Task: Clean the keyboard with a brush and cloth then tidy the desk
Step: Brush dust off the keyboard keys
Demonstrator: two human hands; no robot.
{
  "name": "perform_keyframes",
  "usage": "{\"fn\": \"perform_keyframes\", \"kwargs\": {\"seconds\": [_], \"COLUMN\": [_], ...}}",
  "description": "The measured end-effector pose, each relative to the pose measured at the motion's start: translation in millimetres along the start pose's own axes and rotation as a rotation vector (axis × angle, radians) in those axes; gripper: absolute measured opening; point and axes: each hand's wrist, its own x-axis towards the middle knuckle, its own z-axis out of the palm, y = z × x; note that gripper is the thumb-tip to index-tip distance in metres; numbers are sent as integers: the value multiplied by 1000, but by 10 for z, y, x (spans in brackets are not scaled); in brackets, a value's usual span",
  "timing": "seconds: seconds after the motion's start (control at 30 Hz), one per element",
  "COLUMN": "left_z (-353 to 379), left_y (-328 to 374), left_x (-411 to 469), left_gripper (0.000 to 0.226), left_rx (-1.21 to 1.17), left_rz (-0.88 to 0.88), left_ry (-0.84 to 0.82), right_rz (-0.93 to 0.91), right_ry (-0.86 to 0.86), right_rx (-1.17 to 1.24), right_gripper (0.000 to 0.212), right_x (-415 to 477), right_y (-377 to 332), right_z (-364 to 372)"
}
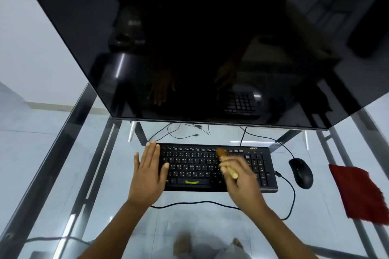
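Keyboard (193, 162), black, sits at the centre of the frame on a glass desk (117, 174), below a dark monitor (210, 38). My left hand (147, 174) lies flat on the keyboard's left end, fingers straight and together. My right hand (237, 176) pinches a wooden brush (221, 152), its blurred bristles on the upper keys right of centre. A red cloth (357, 191) lies at the right edge, beyond the black mouse (301, 172).

One keyboard (193, 166), one brush (221, 152), one red cloth (357, 191), one mouse (301, 173), one monitor (210, 38); my hands, two: left hand (147, 171), right hand (239, 178).
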Motion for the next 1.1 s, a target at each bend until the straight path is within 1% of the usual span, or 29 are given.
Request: {"fn": "perform_keyframes", "kwargs": {"seconds": [0.03,0.07,0.1,0.13,0.17,0.2,0.23,0.3,0.33,0.37,0.4,0.43,0.47,0.53,0.57,0.63,0.67,0.7,0.73,0.77,0.8,0.83,0.87,0.9,0.93,0.97,1.03,1.1], "left_z": [-11,-17,-21,-21,-21,-15,-3,8,8,5,5,4,2,2,-7,6,8,8,14,24,26,24,27,33,28,18,6,2], "left_y": [-70,-129,-178,-220,-259,-297,-327,-390,-406,-410,-403,-395,-387,-408,-434,-445,-447,-441,-435,-432,-435,-451,-469,-474,-466,-455,-441,-429], "left_x": [-31,-61,-92,-118,-149,-181,-207,-258,-274,-282,-282,-279,-271,-272,-278,-285,-294,-289,-282,-278,-277,-276,-277,-282,-286,-290,-289,-288], "left_gripper": [66,67,67,66,64,63,61,59,57,56,55,54,53,53,53,53,53,53,53,53,53,52,52,52,52,52,52,52], "left_rx": [-36,-68,-89,-95,-87,-73,-62,-56,-55,-53,-52,-52,-49,-51,-55,-49,-57,-65,-66,-63,-58,-57,-60,-61,-63,-66,-82,-85], "left_rz": [-10,-12,-6,4,11,11,7,-7,-7,0,12,20,25,24,19,34,28,18,15,14,15,19,21,21,15,10,8,12], "left_ry": [-5,-16,-27,-33,-37,-38,-40,-43,-46,-46,-45,-41,-35,-33,-30,-35,-28,-23,-24,-29,-31,-33,-35,-39,-38,-31,-29,-25], "right_rz": [-3,-10,-18,-28,-33,-39,-32,12,12,-12,-56,-79,-82,-48,-37,-38,-49,-47,-17,43,138,247,346,407,440,449,378,153], "right_ry": [-99,-144,-121,-61,-11,-2,-57,-243,-267,-238,-193,-184,-226,-385,-398,-293,-265,-285,-342,-427,-491,-505,-486,-448,-414,-372,-209,-6], "right_rx": [39,95,146,177,169,153,145,188,210,223,189,145,105,127,160,194,152,96,82,139,268,435,572,641,634,562,337,159], "right_gripper": [15,12,11,12,12,14,17,17,15,14,15,16,16,16,16,18,18,19,19,18,17,17,18,19,18,16,12,11], "right_x": [-44,-78,-86,-73,-45,-16,10,30,36,49,64,81,90,71,60,26,29,45,55,60,59,58,67,89,131,178,277,370], "right_y": [-67,-121,-162,-204,-251,-287,-329,-477,-537,-578,-587,-587,-589,-660,-730,-757,-744,-749,-754,-786,-838,-886,-915,-908,-885,-831,-718,-658], "right_z": [73,145,214,274,321,358,388,471,505,531,546,558,568,592,617,650,669,677,686,688,693,706,713,716,714,715,683,608]}}
